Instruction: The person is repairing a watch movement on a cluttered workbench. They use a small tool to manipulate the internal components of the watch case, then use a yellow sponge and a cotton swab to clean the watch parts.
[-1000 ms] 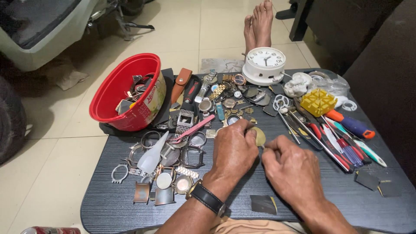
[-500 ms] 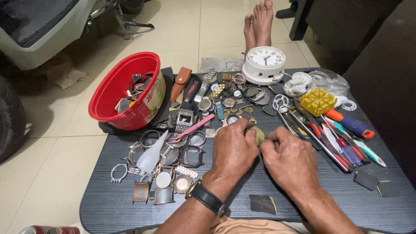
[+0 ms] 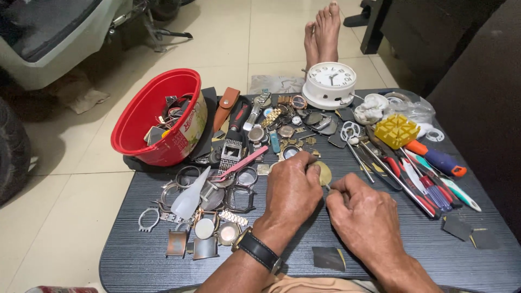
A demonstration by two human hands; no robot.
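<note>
Since a second ago, right hand [image 3: 364, 217] drawn in beside left hand [image 3: 293, 191], both pinched together on a round brass watch part [image 3: 324, 172] above the dark worktop [image 3: 412, 249].

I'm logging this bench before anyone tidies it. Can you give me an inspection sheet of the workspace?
Surface: dark wood-grain table, crowded toward the far side.
Job's things: small round brass-coloured piece at the left hand's fingertips.
Clutter: red tub of parts at the far left; watch cases and bezels; white alarm clock; yellow plastic block; screwdrivers at right; pink tweezers.
Grippers: left hand and right hand close together, both pinching.
Cables: nothing seen.
Surroundings: tiled floor, bare feet beyond the table.
</note>
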